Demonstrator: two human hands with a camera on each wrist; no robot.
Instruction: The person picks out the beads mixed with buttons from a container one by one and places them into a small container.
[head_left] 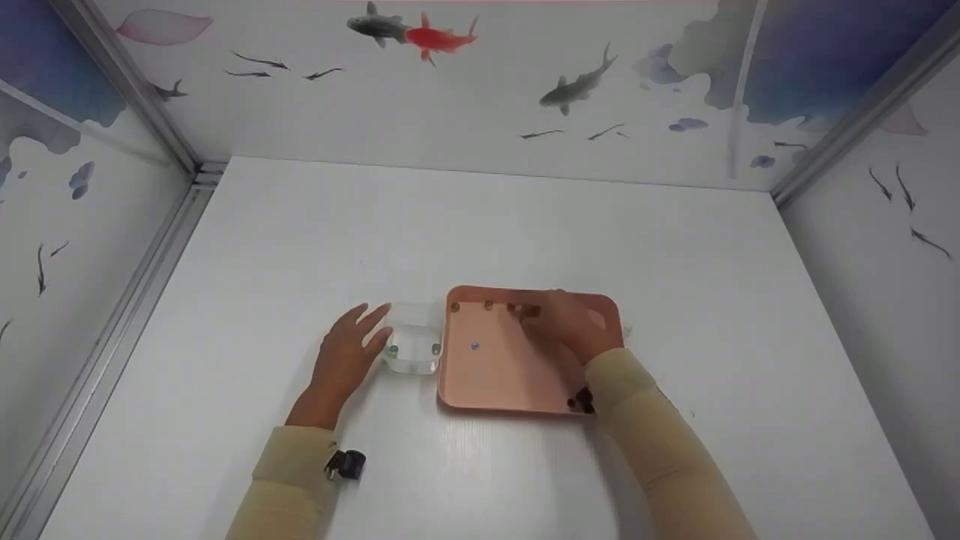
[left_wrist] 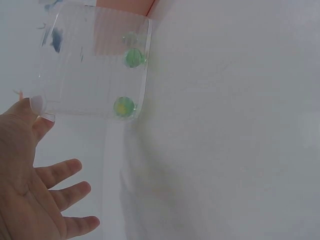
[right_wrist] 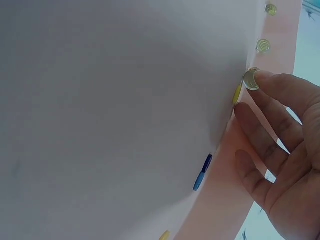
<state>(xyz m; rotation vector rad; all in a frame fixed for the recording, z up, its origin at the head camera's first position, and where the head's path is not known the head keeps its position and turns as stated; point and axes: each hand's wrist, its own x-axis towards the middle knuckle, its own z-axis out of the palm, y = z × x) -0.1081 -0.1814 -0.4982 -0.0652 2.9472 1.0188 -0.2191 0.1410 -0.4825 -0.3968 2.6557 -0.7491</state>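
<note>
A clear plastic box (head_left: pixel 415 367) stands just left of the pink tray (head_left: pixel 517 409), with several green marbles (left_wrist: pixel 134 58) in it. My left hand (head_left: pixel 349 360) pinches the box's left edge between thumb and index finger, its other fingers spread apart. Over the tray's far side, my right hand (head_left: pixel 562 322) holds a clear marble (right_wrist: pixel 251 80) between thumb and fingertips. Two yellowish marbles (head_left: pixel 488 305) sit along the far wall to the left of that hand. A small bluish marble (head_left: pixel 475 346) lies farther out on the tray floor.
Dark small objects (head_left: pixel 583 400) lie at the tray's near right corner, partly hidden by the right sleeve. Thin blue (right_wrist: pixel 202 172) and yellow (right_wrist: pixel 237 94) pieces show along an edge in the right wrist view. A black wrist device (head_left: pixel 347 464) is on the left sleeve. Printed walls enclose the white table.
</note>
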